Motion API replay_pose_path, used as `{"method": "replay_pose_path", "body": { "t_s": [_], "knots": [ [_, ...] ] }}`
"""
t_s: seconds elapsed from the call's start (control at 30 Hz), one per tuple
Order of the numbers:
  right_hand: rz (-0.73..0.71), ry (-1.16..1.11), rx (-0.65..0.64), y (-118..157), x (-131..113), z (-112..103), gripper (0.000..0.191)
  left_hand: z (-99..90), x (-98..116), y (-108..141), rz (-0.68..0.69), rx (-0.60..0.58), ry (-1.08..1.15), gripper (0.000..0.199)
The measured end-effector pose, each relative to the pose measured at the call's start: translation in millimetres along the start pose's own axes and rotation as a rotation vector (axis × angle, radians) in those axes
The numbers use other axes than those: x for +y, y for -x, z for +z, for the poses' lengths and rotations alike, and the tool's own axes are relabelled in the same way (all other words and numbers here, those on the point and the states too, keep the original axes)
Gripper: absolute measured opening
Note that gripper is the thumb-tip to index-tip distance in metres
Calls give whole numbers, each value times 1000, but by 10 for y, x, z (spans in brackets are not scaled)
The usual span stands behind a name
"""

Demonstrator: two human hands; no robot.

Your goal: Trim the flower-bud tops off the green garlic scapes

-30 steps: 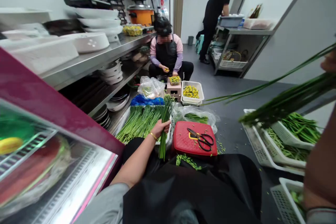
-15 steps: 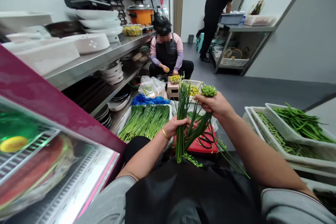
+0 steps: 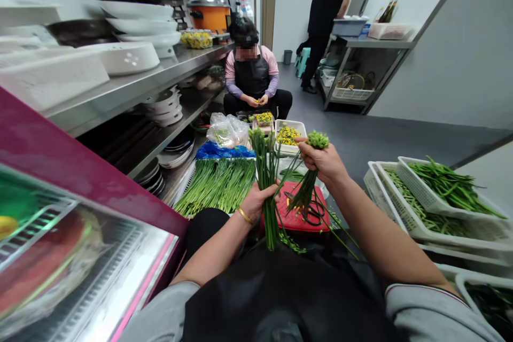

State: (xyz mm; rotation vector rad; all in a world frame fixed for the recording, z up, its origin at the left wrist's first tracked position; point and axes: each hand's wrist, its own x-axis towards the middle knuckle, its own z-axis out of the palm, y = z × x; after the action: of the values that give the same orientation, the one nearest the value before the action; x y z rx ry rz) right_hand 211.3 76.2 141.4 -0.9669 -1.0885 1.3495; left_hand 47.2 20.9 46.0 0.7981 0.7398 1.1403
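My left hand [image 3: 256, 203] is closed around an upright bunch of flowering chives [image 3: 262, 160], the bud ends pointing up and the stems running down to my lap. To its right, my right hand [image 3: 325, 163] grips a smaller bundle of flowering chives [image 3: 306, 187], its buds clustered above my fist and its stems hanging down. Below the hands lies a red board or seat [image 3: 286, 216], with black-handled scissors [image 3: 316, 212] on it. Loose chive bits [image 3: 292, 243] are scattered at its near edge. More long chives [image 3: 220, 187] lie in a white basket ahead on the left.
White baskets of green beans [image 3: 444, 184] stand at the right. Ahead, a seated co-worker [image 3: 251, 75] handles yellow flowers beside a white basket [image 3: 302, 127]. A steel shelf [image 3: 172, 72] with dishes and a purple-edged glass case [image 3: 120, 171] line the left. Another person [image 3: 332, 0] stands farther back.
The two bunches have come apart: the stems in my right hand now hang free of the left bunch. My left hand has shifted slightly left and down with its bunch.
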Motion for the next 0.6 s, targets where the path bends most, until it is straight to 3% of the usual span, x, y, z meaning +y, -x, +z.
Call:
{"method": "replay_pose_path", "body": {
  "t_s": [0.17, 0.33, 0.6],
  "knots": [
    [-93, -126, 172, 12, -12, -236, 59, 48, 44, 31, 24, 112, 24, 54],
    [-109, -154, 141, 161, -41, -350, 51, 43, -11, 16, 6, 104, -5, 58],
    [-487, -155, 250, 624, -668, -685, 37, -142, -113, -118, 74, 193, -63, 54]
  ]
}}
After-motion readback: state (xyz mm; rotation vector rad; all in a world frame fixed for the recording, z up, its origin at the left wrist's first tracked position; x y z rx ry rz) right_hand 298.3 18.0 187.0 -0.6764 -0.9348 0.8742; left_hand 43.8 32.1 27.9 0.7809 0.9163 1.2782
